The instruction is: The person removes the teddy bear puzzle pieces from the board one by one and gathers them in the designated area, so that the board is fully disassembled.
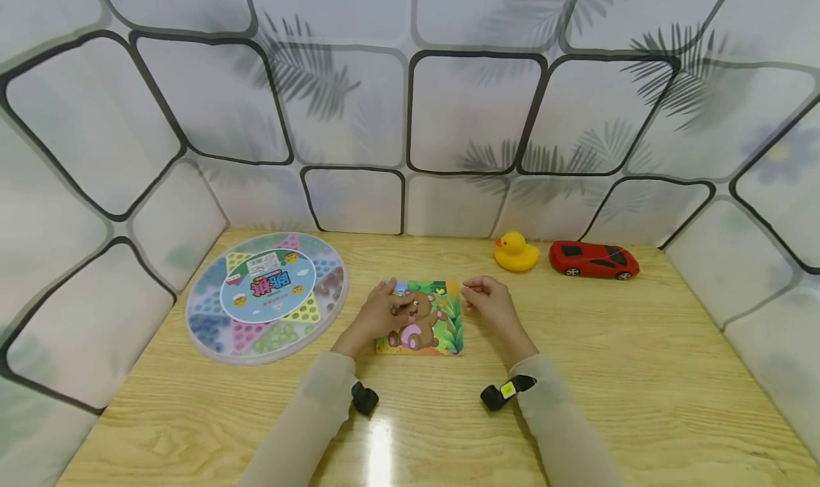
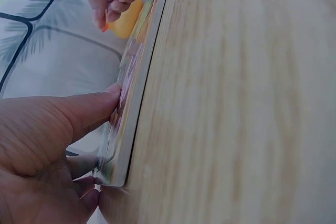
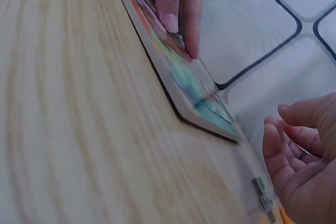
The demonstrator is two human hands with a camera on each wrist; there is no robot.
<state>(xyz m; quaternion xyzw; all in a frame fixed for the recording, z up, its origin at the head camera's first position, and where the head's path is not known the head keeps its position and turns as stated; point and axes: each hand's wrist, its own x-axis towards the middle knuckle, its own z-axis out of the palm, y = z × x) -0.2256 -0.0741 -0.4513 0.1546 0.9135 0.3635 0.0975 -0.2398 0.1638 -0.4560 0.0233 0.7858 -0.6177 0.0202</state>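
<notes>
A flat picture puzzle (image 1: pixel 419 330) with a cartoon bear lies on the table. My left hand (image 1: pixel 379 312) holds its left part: the thumb rests on the picture, the other fingers lie by the left and far edges. Seen from the left wrist, that thumb (image 2: pixel 100 106) lies across the top face. My right hand (image 1: pixel 490 303) hovers just off the puzzle's right edge, thumb and forefinger loosely curled close together. Nothing shows between those fingers (image 3: pixel 273 145). A small grey-green piece (image 3: pixel 264 199) lies beyond the puzzle's corner in the right wrist view; its kind is unclear.
At the left lies a round Chinese checkers board (image 1: pixel 265 298) with coloured marbles under a clear cover. A yellow rubber duck (image 1: pixel 516 253) and a red toy car (image 1: pixel 594 260) stand at the back right, near the patterned wall cloth (image 1: pixel 477 110). The wooden table (image 1: pixel 640 373) spreads around them.
</notes>
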